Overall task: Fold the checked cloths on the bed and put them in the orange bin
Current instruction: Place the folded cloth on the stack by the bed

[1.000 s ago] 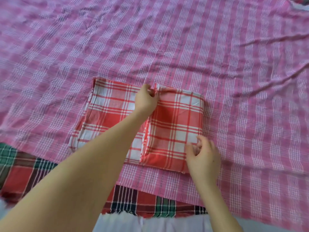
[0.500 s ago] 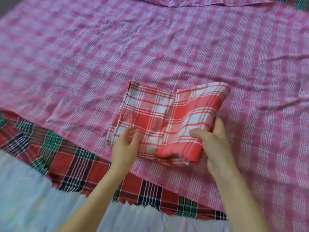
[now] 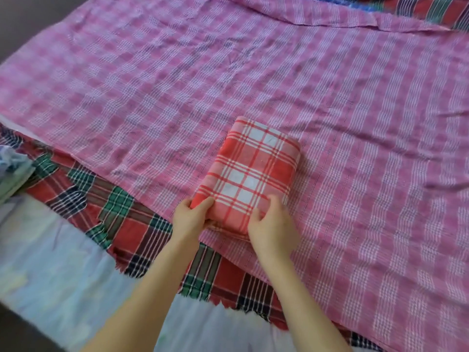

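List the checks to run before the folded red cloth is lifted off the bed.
1. Fold finished: ok, the red cloth is a compact bundle.
2. Grip on one side: ok, the left hand grips its near left corner.
3. Grip on the other side: ok, the right hand grips its near edge.
4. Top of the bundle free: ok, nothing lies on it.
5. Drop spot found: cannot tell, the orange bin is out of view.
6. Other cloths folded: not ok, the pink cloth lies spread out under the bundle.
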